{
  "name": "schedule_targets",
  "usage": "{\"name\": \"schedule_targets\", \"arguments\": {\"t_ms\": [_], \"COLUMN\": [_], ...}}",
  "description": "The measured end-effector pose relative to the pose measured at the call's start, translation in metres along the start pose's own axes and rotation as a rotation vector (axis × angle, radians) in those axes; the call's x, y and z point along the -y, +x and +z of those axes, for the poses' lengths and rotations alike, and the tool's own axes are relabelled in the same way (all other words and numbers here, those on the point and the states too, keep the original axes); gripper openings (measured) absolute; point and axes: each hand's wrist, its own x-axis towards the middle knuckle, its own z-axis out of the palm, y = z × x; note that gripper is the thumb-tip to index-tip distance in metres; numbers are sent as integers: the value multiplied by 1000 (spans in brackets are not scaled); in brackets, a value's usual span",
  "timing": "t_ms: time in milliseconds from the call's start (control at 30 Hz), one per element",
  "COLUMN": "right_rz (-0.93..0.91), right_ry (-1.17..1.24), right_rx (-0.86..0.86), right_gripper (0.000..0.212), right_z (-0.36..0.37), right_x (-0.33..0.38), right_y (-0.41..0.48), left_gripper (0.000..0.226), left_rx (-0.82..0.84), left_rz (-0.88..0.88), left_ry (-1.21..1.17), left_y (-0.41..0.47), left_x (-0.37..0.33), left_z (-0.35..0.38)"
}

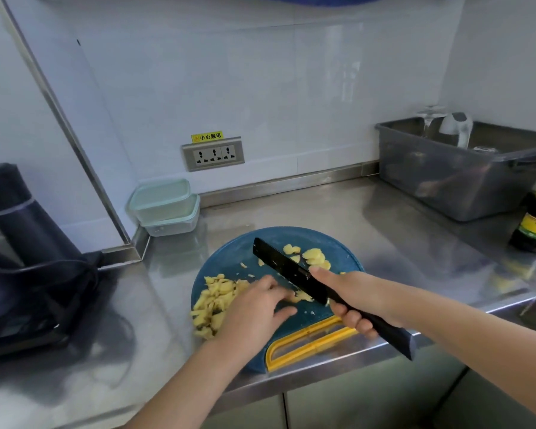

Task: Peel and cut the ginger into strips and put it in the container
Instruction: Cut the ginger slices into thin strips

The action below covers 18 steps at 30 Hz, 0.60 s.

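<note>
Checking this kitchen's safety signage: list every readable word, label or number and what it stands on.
"小心触电": yellow sticker on the wall just above the triple socket panel.
Dark bottle at the right edge: its yellow-green label is too blurred to read.
No other text shows.

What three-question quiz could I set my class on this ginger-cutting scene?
1. Fill in: the two lidded containers in the corner are ____ one on the other.
2. True or false: the right hand grips the black knife.
3. The ginger strips lie: A on the blue cutting board; B in the lidded containers; C in the right hand.
Key: 1 stacked; 2 true; 3 A.
</note>
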Motion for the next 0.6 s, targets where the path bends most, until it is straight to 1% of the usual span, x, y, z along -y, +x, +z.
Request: {"name": "schedule_targets", "arguments": {"t_ms": [67,200,267,367,467,600], "right_rz": [-18,-4,7,31,33,61], "right_ry": [18,35,15,-5,-3,-25], "right_rx": [-3,-29,-33,-33,-22,-17], "right_gripper": [67,68,68,68,68,70], "right_z": [-2,-6,-5,-1,2,5], "right_x": [-1,-1,-3,-6,-9,-16], "right_y": [-2,-9,-11,-13,-16,-19], "left_gripper": [27,26,26,28,29,16], "left_rx": [39,155,166,106,-27,-98], "left_rz": [26,116,145,145,115,93], "left_ry": [-35,-64,-70,-57,-72,-2], "left_y": [4,9,10,9,2,-9], "left_x": [4,10,7,-1,-3,-1], "left_z": [2,-5,-7,-5,-2,2]}}
